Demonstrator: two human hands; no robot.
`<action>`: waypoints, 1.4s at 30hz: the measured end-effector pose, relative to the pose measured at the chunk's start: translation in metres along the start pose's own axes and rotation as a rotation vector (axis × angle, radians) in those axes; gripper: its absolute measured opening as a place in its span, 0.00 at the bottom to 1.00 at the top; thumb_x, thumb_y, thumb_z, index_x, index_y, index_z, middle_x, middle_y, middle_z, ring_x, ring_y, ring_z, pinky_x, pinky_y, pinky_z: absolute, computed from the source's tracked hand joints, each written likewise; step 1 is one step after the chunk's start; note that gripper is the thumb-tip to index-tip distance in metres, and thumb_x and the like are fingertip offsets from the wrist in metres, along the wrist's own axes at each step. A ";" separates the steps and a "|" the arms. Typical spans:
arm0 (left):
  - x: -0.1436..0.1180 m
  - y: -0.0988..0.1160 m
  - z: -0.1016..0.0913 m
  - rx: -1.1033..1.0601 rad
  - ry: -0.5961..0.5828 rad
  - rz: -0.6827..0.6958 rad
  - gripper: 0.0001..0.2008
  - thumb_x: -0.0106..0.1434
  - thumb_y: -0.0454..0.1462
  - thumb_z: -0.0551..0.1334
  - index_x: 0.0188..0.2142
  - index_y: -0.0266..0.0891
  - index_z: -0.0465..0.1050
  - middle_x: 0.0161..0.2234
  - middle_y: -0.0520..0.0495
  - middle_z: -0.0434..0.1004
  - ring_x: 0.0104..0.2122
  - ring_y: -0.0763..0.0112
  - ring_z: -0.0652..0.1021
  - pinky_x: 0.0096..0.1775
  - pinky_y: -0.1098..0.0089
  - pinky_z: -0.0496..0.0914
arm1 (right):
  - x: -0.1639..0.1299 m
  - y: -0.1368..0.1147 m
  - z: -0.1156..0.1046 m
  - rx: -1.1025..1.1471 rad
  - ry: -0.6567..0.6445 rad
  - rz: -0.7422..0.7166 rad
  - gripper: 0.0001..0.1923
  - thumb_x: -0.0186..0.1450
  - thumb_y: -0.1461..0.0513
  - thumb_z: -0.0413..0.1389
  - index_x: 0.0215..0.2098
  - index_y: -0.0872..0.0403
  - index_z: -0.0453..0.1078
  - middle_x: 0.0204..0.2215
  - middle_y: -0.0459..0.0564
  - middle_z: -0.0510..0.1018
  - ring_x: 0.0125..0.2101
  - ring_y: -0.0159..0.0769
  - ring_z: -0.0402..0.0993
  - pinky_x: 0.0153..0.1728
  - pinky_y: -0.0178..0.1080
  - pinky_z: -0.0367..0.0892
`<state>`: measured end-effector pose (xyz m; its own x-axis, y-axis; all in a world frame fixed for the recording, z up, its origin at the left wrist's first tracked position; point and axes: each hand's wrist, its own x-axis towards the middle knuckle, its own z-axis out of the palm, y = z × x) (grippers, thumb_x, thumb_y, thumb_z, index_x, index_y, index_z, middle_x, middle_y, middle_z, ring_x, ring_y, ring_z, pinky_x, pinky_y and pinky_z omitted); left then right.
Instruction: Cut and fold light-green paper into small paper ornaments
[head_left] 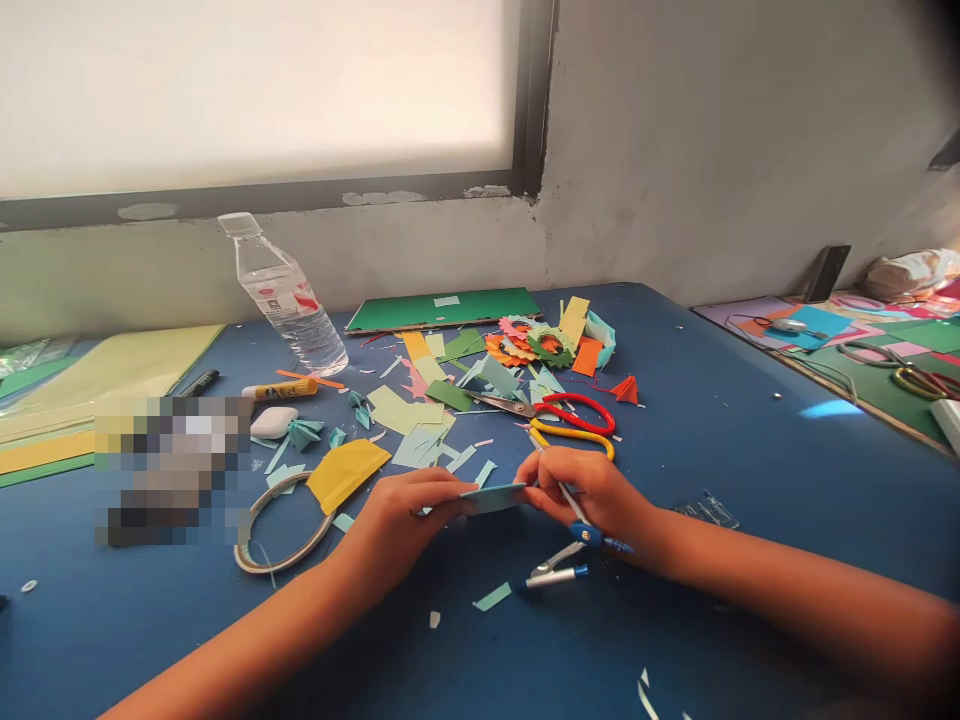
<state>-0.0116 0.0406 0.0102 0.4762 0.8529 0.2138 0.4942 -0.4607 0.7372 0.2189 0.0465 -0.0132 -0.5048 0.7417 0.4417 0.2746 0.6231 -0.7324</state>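
Blue desk [750,440] fills most of the frame, grey wall and a window along the top. Stack of yellow and green paper sheets [90,390] at the left edge; green board [442,310] lies flat at the desk's far side, upper centre. Clear water bottle [289,300] stands tilted in view, upper left of centre, cap on. A second work surface with more paper and scissors sits at the right edge.

Centre of frame: a scatter of paper scraps [420,410] in yellow, green and pale blue, with folded paper flowers [529,345] behind them. Red-handled scissors [559,408] and yellow-handled scissors [574,437] lie side by side, just above your hands. Yellow glue stick [281,390] and a white eraser [274,422] sit left of the scraps. A tape-like loop [274,535] lies lower left of centre, with a yellow paper piece [345,472] on its upper edge.

Your left hand [401,520] has its grip pinched on the left end of a light blue paper strip [491,497], held edge-on just over the desk, centre frame. Your right hand [596,495] pinches the strip's right end and also holds a drawing compass [574,545], whose blue hinge and legs stick out below the hand towards the lower centre. Both grips are clenched on the strip. Small offcuts lie on the desk below the hands.
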 end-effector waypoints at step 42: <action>-0.013 0.024 0.001 0.260 -0.312 -0.332 0.12 0.54 0.37 0.61 0.39 0.41 0.74 0.39 0.48 0.74 0.36 0.63 0.76 0.38 0.66 0.69 | -0.018 -0.032 -0.036 -0.207 -0.626 0.208 0.11 0.59 0.63 0.58 0.33 0.52 0.57 0.35 0.47 0.70 0.31 0.33 0.65 0.30 0.34 0.61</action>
<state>-0.0052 0.0179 0.0242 0.4376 0.8681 -0.2343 0.8007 -0.2576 0.5409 0.2488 0.0219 0.0210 -0.7851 0.6066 -0.1255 0.5361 0.5639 -0.6282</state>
